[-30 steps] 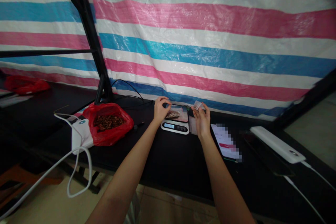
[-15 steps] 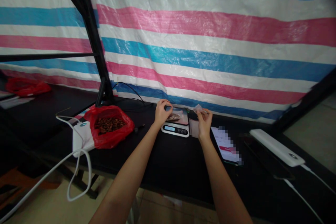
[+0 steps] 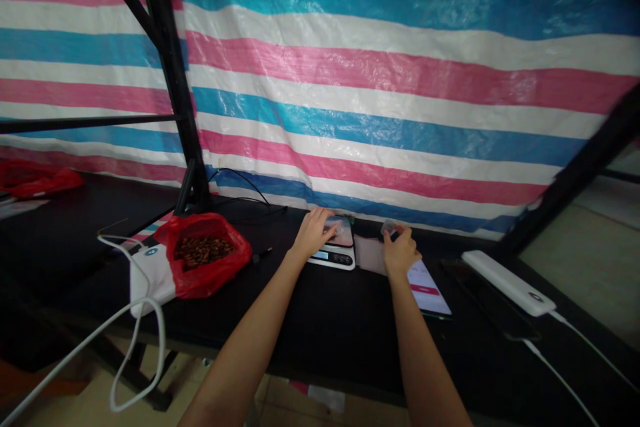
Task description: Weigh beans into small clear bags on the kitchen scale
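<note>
Clear small bag (image 3: 389, 229) pinched in my right hand (image 3: 400, 252), left hand (image 3: 315, 232) flat on the scale (image 3: 334, 252): I'd lift off before reading.

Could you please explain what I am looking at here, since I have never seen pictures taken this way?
The camera sits on a person's head and looks forward and down, so the two bare arms reaching in from the bottom are that person's own. There is no machine; the hands do the work. The left hand rests on a small clear bag lying on a digital kitchen scale. The right hand pinches another small clear bag just right of the scale. All this stands on a black table. To the left lies an open red plastic bag of brown pieces, beside a white device with a white cable. To the right are a lit phone and a long white power bank. A striped tarpaulin hangs behind.
</note>
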`<state>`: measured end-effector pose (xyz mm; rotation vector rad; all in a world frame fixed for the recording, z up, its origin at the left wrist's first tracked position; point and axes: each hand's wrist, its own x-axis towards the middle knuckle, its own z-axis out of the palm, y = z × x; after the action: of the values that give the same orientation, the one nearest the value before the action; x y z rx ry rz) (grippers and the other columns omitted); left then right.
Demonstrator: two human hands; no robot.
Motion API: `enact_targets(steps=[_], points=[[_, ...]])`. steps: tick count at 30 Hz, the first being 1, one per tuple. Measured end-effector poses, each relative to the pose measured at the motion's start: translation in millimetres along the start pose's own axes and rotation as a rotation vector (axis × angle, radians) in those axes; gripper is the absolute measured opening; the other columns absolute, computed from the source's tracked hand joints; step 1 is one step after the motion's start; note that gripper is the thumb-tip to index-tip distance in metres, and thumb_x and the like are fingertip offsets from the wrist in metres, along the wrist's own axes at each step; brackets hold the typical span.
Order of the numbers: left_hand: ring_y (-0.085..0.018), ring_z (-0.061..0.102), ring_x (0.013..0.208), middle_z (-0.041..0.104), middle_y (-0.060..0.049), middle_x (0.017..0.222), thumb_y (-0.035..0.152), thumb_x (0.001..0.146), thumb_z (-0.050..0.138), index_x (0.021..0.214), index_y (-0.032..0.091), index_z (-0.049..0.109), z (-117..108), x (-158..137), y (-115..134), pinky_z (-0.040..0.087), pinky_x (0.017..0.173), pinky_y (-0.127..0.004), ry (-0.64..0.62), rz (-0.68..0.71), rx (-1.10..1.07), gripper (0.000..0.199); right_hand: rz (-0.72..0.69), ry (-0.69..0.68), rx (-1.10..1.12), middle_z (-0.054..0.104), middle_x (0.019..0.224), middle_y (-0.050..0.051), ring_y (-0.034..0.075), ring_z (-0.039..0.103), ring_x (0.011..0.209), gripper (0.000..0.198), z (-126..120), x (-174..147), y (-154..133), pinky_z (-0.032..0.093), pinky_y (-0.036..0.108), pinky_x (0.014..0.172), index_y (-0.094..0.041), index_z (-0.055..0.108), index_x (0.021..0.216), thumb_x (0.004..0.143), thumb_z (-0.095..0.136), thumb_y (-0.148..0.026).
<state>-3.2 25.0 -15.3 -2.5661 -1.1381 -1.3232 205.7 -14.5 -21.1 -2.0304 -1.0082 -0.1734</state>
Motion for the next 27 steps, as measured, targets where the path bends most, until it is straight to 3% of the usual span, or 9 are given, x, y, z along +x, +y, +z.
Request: enact_targets(steps=[12, 19, 23, 27], points=[[-0.022, 0.046, 0.105, 0.054, -0.006, 0.109, 0.039, 0.078, 0.057, 0.109, 0.019, 0.05, 4.4, -2.9, -1.5, 0.036, 0.086, -0.033, -0.138, 0.034, 0.089, 0.038, -0.011, -0.041, -0.154, 0.063, 0.092, 0.011, 0.027, 0.05, 0.099, 0.021, 6.4, 2.5, 1.2, 0.026, 0.041, 0.081, -0.019, 0.054, 0.096, 0.079, 0.049, -0.03], [-0.022, 0.045, 0.105, 0.055, -0.005, 0.108, 0.038, 0.075, 0.06, 0.107, 0.02, 0.052, 6.0, -3.6, -3.3, 0.035, 0.086, -0.033, -0.171, 0.027, 0.143, 0.037, 0.005, -0.154, -0.132, 0.06, 0.107, 0.012, 0.03, 0.045, 0.108, 0.028, 10.5, 1.3, 2.3, 0.026, 0.048, 0.085, -0.02, 0.055, 0.104, 0.08, 0.047, -0.031], [-0.021, 0.047, 0.102, 0.056, -0.005, 0.105, 0.036, 0.076, 0.06, 0.104, 0.019, 0.055, 7.8, -3.3, -2.8, 0.036, 0.084, -0.032, -0.147, 0.043, 0.167, 0.032, -0.026, -0.056, -0.105, 0.052, 0.12, 0.014, 0.031, 0.039, 0.113, 0.032, 12.0, -1.8, 0.1, 0.026, 0.052, 0.088, -0.019, 0.055, 0.11, 0.08, 0.048, -0.03], [-0.02, 0.05, 0.097, 0.06, -0.006, 0.099, 0.033, 0.083, 0.051, 0.098, 0.018, 0.058, 8.0, -2.7, -2.4, 0.037, 0.082, -0.032, -0.088, 0.048, 0.195, 0.022, -0.15, 0.009, -0.015, 0.051, 0.121, 0.014, 0.031, 0.039, 0.114, 0.033, 10.8, -6.6, -7.1, 0.029, 0.051, 0.088, -0.019, 0.055, 0.111, 0.081, 0.046, -0.027]])
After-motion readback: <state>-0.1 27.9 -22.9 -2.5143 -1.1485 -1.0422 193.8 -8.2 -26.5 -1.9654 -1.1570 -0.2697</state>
